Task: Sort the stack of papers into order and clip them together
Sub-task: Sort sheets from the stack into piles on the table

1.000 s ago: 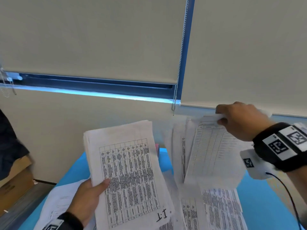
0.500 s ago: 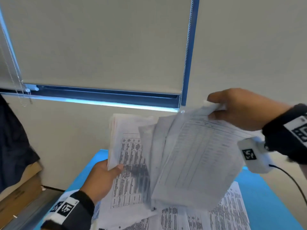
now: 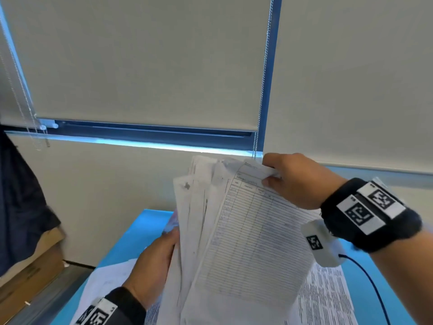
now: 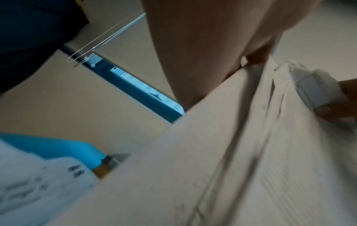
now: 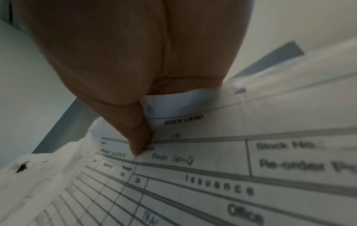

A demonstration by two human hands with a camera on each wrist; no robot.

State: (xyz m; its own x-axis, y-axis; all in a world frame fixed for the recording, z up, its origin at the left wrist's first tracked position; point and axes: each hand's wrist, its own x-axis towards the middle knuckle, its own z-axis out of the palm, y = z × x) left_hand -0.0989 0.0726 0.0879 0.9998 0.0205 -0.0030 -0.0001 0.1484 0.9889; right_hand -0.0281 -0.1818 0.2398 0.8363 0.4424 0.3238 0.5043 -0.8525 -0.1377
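A stack of printed papers [image 3: 246, 242] is held upright above the blue table [image 3: 131, 245], fanned at the top. My left hand [image 3: 157, 263] grips the stack's left edge low down, thumb toward me. My right hand [image 3: 295, 179] pinches the top corner of the front sheets, a ruled form headed "STOCK CARD" [image 5: 183, 120]. In the right wrist view my thumb [image 5: 139, 137] presses on that form. The left wrist view shows the paper edges [image 4: 251, 137] running away from my left hand [image 4: 203, 45]. No clip is in view.
More printed sheets [image 3: 328, 299] lie flat on the table under the stack, with others at the lower left [image 3: 105, 277]. Roller blinds [image 3: 145, 59] with bead chains hang behind. A cardboard box [image 3: 30, 273] and dark cloth [image 3: 21, 198] sit at the left.
The two separate bundles have come together: my right hand swung its sheets left onto the stack in my left hand, which tilted up to meet them.
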